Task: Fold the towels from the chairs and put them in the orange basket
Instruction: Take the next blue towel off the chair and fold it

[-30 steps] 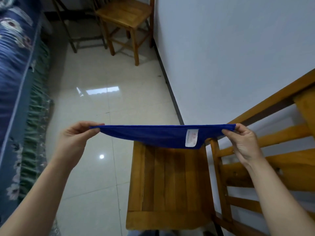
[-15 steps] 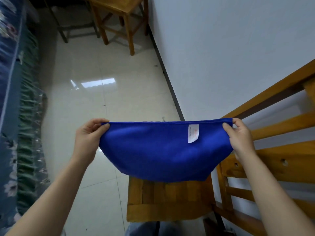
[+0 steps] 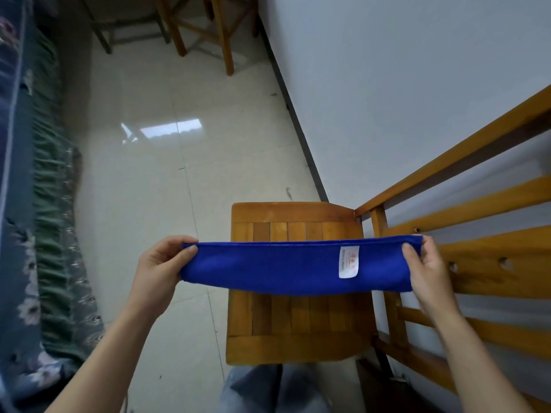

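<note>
Head cam, looking down: the blue towel (image 3: 283, 269) is stretched out between both hands, held up over the seat of a wooden chair (image 3: 295, 317). It's a long narrow band that looks doubled over, with a fuzzy microfibre-type nap. The top edge is pulled straight and the bottom edge sags in a shallow curve. A white rectangular label (image 3: 348, 261) with red print sits near its right end.

The left hand (image 3: 161, 263) pinches the left end with its fingers curled round the cloth. The right hand (image 3: 423, 263) grips the right end the same way, thumb on the near face.

The chair is honey-coloured wood with a slatted seat and rounded corners. Its back rails (image 3: 477, 263) run along the right side, one of them with round holes, close against the plain white wall (image 3: 387, 84).

For room to move, there's a strip of glossy pale tile floor (image 3: 167, 174) left of the chair. It's bounded on the far left by a bed (image 3: 18, 204) with a blue floral cover and a green ruffled skirt. A second wooden chair (image 3: 202, 25) stands further along the wall, well apart. Denim-covered knees (image 3: 268, 389) show at the bottom edge, just in front of the seat
</note>
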Motion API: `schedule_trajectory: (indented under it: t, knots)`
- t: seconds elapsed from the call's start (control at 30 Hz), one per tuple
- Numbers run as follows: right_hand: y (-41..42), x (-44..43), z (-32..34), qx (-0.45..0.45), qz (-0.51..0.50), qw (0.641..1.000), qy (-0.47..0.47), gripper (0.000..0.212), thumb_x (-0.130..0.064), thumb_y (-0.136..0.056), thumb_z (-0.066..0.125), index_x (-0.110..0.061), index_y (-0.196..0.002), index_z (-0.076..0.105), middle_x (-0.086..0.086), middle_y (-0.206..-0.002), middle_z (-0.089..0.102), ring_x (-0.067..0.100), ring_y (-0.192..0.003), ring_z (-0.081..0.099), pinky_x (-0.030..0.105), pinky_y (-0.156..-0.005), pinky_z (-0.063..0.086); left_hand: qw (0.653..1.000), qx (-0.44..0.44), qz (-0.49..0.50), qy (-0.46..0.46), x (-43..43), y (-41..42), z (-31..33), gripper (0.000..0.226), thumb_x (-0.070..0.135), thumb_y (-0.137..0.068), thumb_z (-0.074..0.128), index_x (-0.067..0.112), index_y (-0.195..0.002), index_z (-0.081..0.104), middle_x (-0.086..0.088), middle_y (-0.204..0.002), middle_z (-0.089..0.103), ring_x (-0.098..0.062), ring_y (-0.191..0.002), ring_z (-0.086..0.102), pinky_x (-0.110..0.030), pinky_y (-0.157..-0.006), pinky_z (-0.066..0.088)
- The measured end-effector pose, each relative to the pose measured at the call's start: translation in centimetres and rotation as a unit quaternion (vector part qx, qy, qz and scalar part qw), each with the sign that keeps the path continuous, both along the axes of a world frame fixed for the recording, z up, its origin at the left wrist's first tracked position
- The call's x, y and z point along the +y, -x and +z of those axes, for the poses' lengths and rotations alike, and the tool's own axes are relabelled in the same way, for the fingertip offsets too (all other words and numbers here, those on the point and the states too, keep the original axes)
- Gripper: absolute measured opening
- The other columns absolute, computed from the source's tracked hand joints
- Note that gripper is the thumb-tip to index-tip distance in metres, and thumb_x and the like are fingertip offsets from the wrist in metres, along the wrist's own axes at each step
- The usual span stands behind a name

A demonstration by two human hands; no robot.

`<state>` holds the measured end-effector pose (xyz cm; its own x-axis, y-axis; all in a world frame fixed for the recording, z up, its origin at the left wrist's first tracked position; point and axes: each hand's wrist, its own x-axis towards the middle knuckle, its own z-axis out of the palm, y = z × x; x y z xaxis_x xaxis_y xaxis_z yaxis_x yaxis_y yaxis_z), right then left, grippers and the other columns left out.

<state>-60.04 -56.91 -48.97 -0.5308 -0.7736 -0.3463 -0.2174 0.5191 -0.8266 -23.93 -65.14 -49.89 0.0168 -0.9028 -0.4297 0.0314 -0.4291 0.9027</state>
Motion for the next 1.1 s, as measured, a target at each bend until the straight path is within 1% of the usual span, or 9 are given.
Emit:
schedule_trajectory:
  t: [0.1,0.27,0.47,0.53,0.6,0.67,0.73,0.87,1.1]
  knots:
    - [0.2,1.7,1.5,-0.01,0.032,0.999,-0.029,0.017,-0.021,-0.098,0.04,-0.036,-0.093,0.047,0.0,-0.099,0.058,0.019,-0.089,0.058,0.035,-0.067,0.051,1.0,0.006,-0.005,-0.008,2.3,-1.1,1.1,0.05,-0.008,-0.088,0.047,0.027,-0.063,0.073,0.01,-0.061,0.065,-0.001,-0.054,0.055,-0.013,-0.045,0.042]
    - [0.1,3.3,3.8,-0.025,0.046,0.997,-0.051,0.011,-0.022,-0.097,0.043,-0.031,-0.096,0.05,0.006,-0.103,0.06,0.024,-0.093,0.061,0.044,-0.073,0.053,0.999,0.013,0.009,-0.028,4.7,-2.1,3.1,0.049,-0.009,-0.086,0.048,0.025,-0.06,0.073,0.008,-0.059,0.065,-0.002,-0.052,0.056,-0.012,-0.044,0.041]
    - [0.0,-0.5,1.4,0.028,0.018,0.998,-0.05,0.01,-0.022,-0.098,0.042,-0.02,-0.105,0.049,0.0,-0.091,0.056,0.021,-0.086,0.057,0.033,-0.07,0.048,0.999,-0.031,0.016,-0.032,1.0,-0.5,1.5,0.035,0.0,-0.088,0.055,0.024,-0.067,0.069,0.012,-0.059,0.065,-0.001,-0.055,0.056,-0.015,-0.046,0.043]
    - [-0.1,-2.3,-0.5,0.051,-0.008,0.997,-0.05,0.016,-0.021,-0.098,0.041,-0.014,-0.111,0.048,0.004,-0.092,0.055,0.022,-0.086,0.055,0.024,-0.063,0.044,0.997,-0.063,0.025,-0.025,-1.1,0.9,0.2,0.025,0.002,-0.088,0.057,0.021,-0.076,0.066,0.014,-0.057,0.064,-0.001,-0.058,0.056,-0.021,-0.055,0.044]
    - [-0.3,-4.4,-3.1,0.059,-0.028,0.997,-0.05,0.02,-0.019,-0.098,0.042,-0.015,-0.117,0.046,0.008,-0.101,0.055,0.025,-0.092,0.054,0.024,-0.066,0.045,0.996,-0.079,0.038,-0.028,-3.2,2.2,-2.4,0.016,0.004,-0.088,0.058,0.017,-0.094,0.065,0.012,-0.074,0.069,-0.01,-0.08,0.059,-0.026,-0.07,0.046]
    - [-0.7,-5.5,-5.8,0.05,-0.023,0.996,-0.074,0.045,-0.019,-0.096,0.047,-0.019,-0.139,0.032,0.012,-0.132,0.047,0.028,-0.116,0.05,0.035,-0.086,0.049,0.992,-0.095,0.032,-0.075,-4.0,3.0,-5.3,0.041,0.011,-0.089,0.058,0.015,-0.129,0.05,-0.002,-0.119,0.06,-0.018,-0.112,0.054,-0.027,-0.088,0.043]
    - [-1.4,-5.5,-8.4,0.046,-0.01,0.991,-0.122,0.069,-0.019,-0.094,0.051,-0.022,-0.149,0.009,0.009,-0.153,0.023,0.027,-0.137,0.03,0.043,-0.106,0.035,0.976,-0.159,0.006,-0.146,-3.3,3.4,-8.2,0.064,0.021,-0.089,0.06,0.017,-0.144,0.028,-0.01,-0.147,0.035,-0.022,-0.133,0.037,-0.033,-0.102,0.034]
    - [-3.6,-0.4,-12.5,0.022,0.027,0.971,-0.235,0.072,-0.018,-0.094,0.051,-0.019,-0.15,0.007,0.009,-0.155,0.017,0.028,-0.141,0.023,0.044,-0.112,0.026,0.939,-0.222,-0.041,-0.26,3.0,3.0,-12.8,0.068,0.017,-0.089,0.058,0.014,-0.147,0.021,-0.012,-0.153,0.023,-0.027,-0.139,0.026,-0.044,-0.108,0.031]
    - [-5.5,9.6,-16.9,0.028,-0.007,0.909,-0.415,0.065,-0.016,-0.091,0.055,-0.008,-0.146,0.022,0.02,-0.147,0.027,0.037,-0.134,0.031,0.045,-0.109,0.031,0.874,-0.244,-0.076,-0.412,11.1,1.0,-17.0,0.065,0.01,-0.09,0.056,0.008,-0.146,0.024,-0.021,-0.141,0.039,-0.036,-0.123,0.044,-0.044,-0.099,0.038]
